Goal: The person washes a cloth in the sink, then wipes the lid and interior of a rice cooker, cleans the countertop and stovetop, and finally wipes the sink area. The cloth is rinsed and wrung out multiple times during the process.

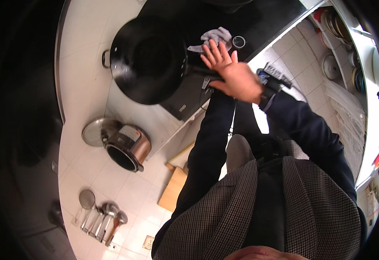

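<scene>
My right hand (243,81) crosses over my left hand (220,60), slightly blurred, its thumb spread out to the left. Beneath it my left hand is partly covered; its spread fingers point up toward a crumpled greyish cloth (217,37). I see nothing held in either hand. A small round lid or ring (239,42) lies just right of the cloth. To the left, a large black wok (147,60) sits on the black stove top (257,19). Its handle (202,71) runs toward my hands and passes out of sight beneath them.
A rice cooker or pressure cooker (132,143) stands open on the left, with a metal lid (100,130) behind it. Ladles and other utensils (100,217) hang on the tiled wall. A wooden board (173,190) is near my left sleeve. Shelves with dishes (334,39) stand right.
</scene>
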{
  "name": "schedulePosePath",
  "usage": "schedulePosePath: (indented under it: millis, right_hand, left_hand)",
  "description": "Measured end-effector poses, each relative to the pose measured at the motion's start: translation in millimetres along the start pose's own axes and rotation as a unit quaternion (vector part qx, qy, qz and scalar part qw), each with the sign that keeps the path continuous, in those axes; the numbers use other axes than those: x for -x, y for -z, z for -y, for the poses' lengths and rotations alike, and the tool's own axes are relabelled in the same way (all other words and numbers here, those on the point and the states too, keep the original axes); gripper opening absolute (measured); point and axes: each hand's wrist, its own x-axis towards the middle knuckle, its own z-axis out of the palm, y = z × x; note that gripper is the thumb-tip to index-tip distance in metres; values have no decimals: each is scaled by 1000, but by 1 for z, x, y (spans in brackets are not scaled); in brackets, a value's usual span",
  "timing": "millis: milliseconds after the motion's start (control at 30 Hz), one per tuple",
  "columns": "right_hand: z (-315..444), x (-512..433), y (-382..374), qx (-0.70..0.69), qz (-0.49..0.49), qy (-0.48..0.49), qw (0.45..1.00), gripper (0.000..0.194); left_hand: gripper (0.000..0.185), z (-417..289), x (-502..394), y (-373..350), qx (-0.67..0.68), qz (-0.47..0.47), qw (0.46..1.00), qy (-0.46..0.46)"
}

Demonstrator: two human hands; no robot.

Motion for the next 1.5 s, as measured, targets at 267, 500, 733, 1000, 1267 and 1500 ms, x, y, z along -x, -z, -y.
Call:
schedulePosePath:
  millis: [267,500,733,1000,1267,1500]
  right_hand:
    - [10,-15,-30,41,-45,61,996,46]
    - [-3,-25,-22,46,-96,146,984,46]
    - [-68,-15,74,-42,-72,176,981,46]
    - [-203,11,206,-155,-6,26,988,38]
    - [-279,47,246,-241,-8,-55,969,32]
    - [-313,63,250,-288,-28,-92,953,31]
  left_hand:
    - [70,-31,0,37,76,54,991,101]
    - [87,-34,-14,30,281,94,936,190]
    - [63,-46,-54,-16,20,-19,975,223]
    - [75,-58,-124,-44,37,-32,901,432]
    - [77,-40,-179,-24,129,-2,822,554]
    - [82,36,-278,-32,235,-127,794,547]
